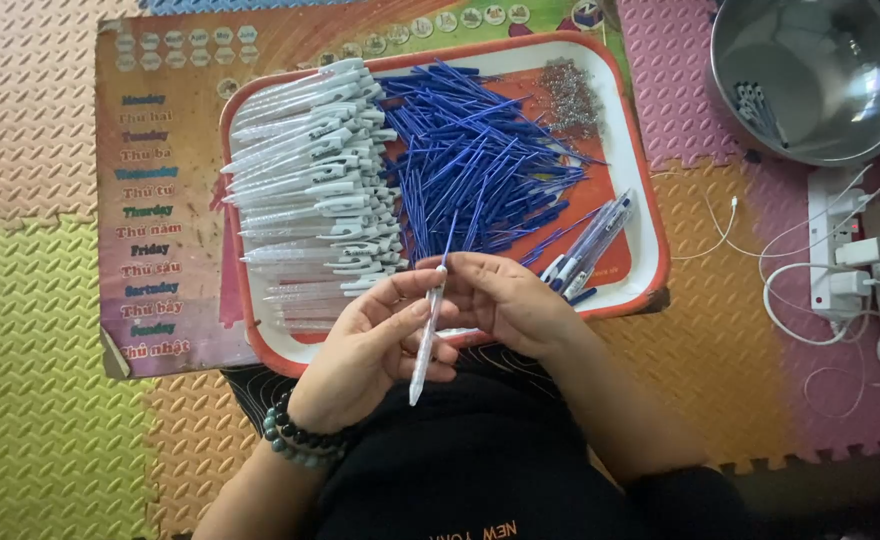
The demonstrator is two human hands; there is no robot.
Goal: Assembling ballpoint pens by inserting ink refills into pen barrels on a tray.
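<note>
Below, the left hand (375, 345) held a clear pen barrel (426, 340), its grip closed round the barrel's upper half, the tip pointing down toward the person's lap. The right hand (505, 300) sat just beside it, fingers pinched on a thin blue refill (448, 238) that stood out of the barrel's top end, slanting up and slightly right. Both hands hovered over the near edge of a red-rimmed white tray (650, 240). On the tray, clear barrels with white clips (310, 180) lay stacked in a row at the left, a loose heap of blue refills (475, 160) filled the middle, a small pile of springs (570, 95) lay at the far right corner, and a few finished pens (595, 240) rested near the right rim. The tray sat on a printed board (160, 200), which lay on coloured foam floor mats (30, 330). A metal bowl (810, 75) stood well apart at the upper right, with white chargers and cables (850, 270) below it. A beaded bracelet (300, 440) circled the left wrist.
</note>
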